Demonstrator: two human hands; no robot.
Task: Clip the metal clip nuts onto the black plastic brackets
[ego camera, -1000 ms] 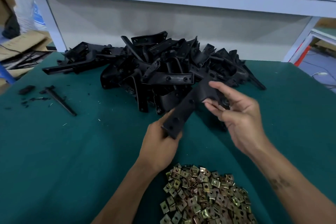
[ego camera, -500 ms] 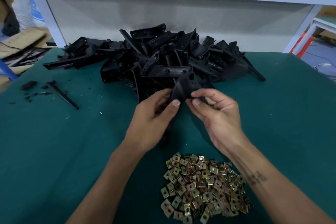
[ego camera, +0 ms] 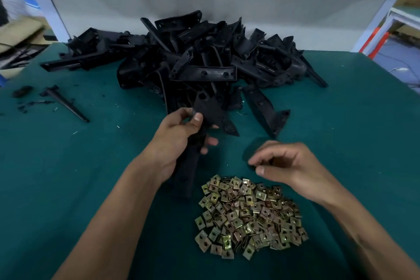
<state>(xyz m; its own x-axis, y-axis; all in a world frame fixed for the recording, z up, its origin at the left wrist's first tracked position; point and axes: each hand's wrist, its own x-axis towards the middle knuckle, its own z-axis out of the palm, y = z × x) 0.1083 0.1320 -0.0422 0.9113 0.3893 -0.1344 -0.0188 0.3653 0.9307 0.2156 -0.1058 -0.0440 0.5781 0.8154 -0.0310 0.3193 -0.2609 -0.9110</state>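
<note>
My left hand (ego camera: 179,141) grips a long black plastic bracket (ego camera: 211,111) around its middle, its wide end pointing up toward the pile and its narrow end reaching down near the clip nuts. My right hand (ego camera: 284,166) hovers just above the top right of the heap of brass-coloured metal clip nuts (ego camera: 247,216), its fingers loosely curled and holding nothing. A big pile of black brackets (ego camera: 193,57) lies at the back of the green table (ego camera: 68,177). One separate bracket (ego camera: 266,109) lies in front of the pile, right of my left hand.
A thin black plastic strip (ego camera: 66,104) and black scraps (ego camera: 21,91) lie at the left of the table. A white shelf frame (ego camera: 372,16) and grey back panel stand behind the pile. Cardboard sits off the table's left edge.
My right hand let go of the bracket and moved down and right toward the clip nuts. My left hand kept the bracket and drew it nearer, turning it more upright.
</note>
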